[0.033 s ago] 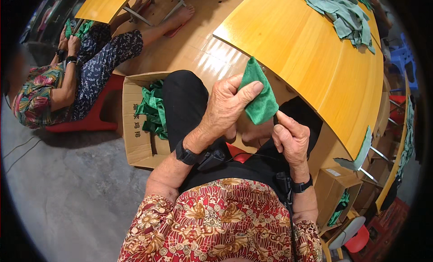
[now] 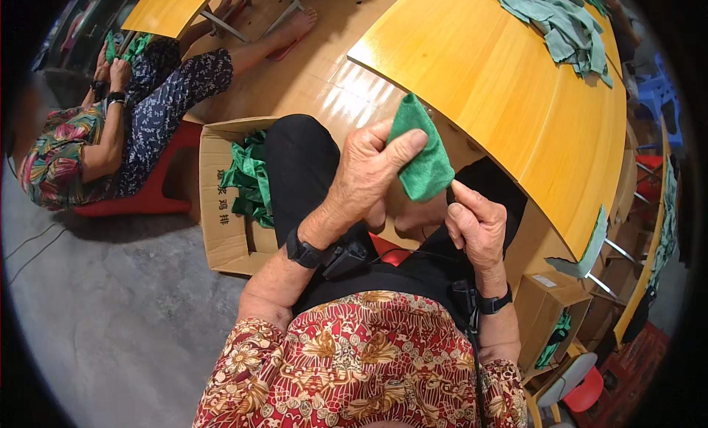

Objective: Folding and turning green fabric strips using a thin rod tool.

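My left hand [image 2: 380,159] grips a small green cloth piece [image 2: 426,151] that looks folded or pouch-shaped, its point up and my thumb across its face. My right hand [image 2: 476,221] is closed just below the cloth's lower right corner, with the index fingertip touching that corner. A thin dark sliver shows by the right fingertips; what it is I cannot make out. Both hands are above my lap. An open cardboard box [image 2: 225,240] stands by my left leg, with crumpled green cloth pieces [image 2: 251,177] inside.
A yellow wooden table [image 2: 472,81] stands ahead to the right, a pile of pale green cloth [image 2: 568,30] at its far end. Another cardboard box [image 2: 549,310] stands lower right. At the left, a person [image 2: 88,148] on a red stool [image 2: 166,177] handles green cloth.
The green cloth and my left thumb have shifted very slightly to the left. My right hand stays by the cloth's corner.
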The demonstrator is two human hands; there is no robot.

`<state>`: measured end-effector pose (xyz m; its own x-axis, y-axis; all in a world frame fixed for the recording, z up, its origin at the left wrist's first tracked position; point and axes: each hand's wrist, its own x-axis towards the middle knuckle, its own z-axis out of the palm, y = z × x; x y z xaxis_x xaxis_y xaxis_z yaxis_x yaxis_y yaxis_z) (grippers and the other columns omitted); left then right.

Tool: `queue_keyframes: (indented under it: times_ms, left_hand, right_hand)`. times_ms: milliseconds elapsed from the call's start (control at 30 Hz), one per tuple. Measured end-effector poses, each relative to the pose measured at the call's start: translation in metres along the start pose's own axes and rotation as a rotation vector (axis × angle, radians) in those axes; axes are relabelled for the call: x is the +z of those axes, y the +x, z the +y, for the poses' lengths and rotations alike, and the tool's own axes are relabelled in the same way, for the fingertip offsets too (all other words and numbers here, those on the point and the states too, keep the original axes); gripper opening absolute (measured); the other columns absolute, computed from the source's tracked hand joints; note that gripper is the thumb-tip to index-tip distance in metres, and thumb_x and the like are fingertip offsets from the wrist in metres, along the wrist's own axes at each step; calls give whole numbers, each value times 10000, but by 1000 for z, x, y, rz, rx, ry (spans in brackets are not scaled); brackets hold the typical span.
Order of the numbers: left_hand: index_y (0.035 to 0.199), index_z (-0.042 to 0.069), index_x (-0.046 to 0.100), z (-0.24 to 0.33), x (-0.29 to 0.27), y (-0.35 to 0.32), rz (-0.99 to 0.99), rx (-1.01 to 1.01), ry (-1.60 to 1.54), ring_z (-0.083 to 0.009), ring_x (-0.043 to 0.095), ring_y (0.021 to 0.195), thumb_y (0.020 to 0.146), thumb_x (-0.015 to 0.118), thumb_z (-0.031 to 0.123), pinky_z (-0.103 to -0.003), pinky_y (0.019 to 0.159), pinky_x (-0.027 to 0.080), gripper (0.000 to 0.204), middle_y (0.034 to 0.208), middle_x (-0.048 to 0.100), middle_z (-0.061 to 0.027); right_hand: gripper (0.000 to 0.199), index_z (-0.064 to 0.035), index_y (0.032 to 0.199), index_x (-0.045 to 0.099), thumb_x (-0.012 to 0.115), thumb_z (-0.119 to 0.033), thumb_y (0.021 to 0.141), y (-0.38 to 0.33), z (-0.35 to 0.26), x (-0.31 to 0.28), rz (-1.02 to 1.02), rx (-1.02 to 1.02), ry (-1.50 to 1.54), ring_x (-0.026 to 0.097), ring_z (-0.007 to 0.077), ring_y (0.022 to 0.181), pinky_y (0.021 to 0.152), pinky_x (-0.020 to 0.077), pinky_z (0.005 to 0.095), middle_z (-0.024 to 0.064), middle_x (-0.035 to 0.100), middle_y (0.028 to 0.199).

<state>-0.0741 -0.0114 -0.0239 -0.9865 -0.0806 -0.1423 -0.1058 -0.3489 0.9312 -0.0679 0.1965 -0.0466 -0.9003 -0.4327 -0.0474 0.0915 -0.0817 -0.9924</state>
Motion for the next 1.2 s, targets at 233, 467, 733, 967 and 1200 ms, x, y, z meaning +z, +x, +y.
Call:
queue_keyframes:
  times_ms: [233, 467, 733, 967, 1200]
  left_hand:
    - [1049, 34, 657, 6, -7, 13, -2, 75, -193, -93, 583, 875, 901, 661, 193, -266, 823, 466, 217, 986, 667, -27]
    - [927, 40, 670, 4, -11, 9, -76, -40, -61, -71, 554, 812, 895, 673, 201, -242, 739, 462, 164, 831, 640, 0]
    - [1174, 0, 582, -2, -8, 10, 289, 341, 319, -80, 556, 832, 898, 667, 177, -215, 787, 462, 339, 935, 610, -26]
    - [1184, 7, 572, 5, 6, 0, 3, -1, -204, -100, 620, 903, 974, 546, 274, -243, 805, 509, 341, 1017, 654, -67]
    - [1240, 4, 537, -6, 14, 5, 82, -37, -386, -130, 637, 959, 995, 490, 291, -289, 858, 523, 380, 1097, 649, -89]
  right_hand:
    - [334, -11, 1247, 588, 560, -23, 914, -3, 4, -12, -102, 112, 159, 429, 51, 452, 402, 332, 189, 21, 546, 639]
    - [359, -10, 1262, 573, 563, -42, 905, -3, 8, -10, -67, 65, 131, 397, 68, 414, 380, 316, 200, 8, 487, 552]
    - [345, -2, 1242, 589, 585, -32, 898, -3, 4, -6, 155, -286, -439, 443, 62, 482, 441, 358, 188, -2, 536, 651]
    - [484, -13, 1163, 635, 657, 92, 691, 2, -5, 7, 15, -598, -876, 538, 222, 541, 507, 452, 321, 80, 515, 653]
    - [481, -9, 1174, 629, 651, 88, 703, 0, -2, 11, 33, -533, -862, 538, 224, 542, 514, 457, 319, 89, 497, 644]
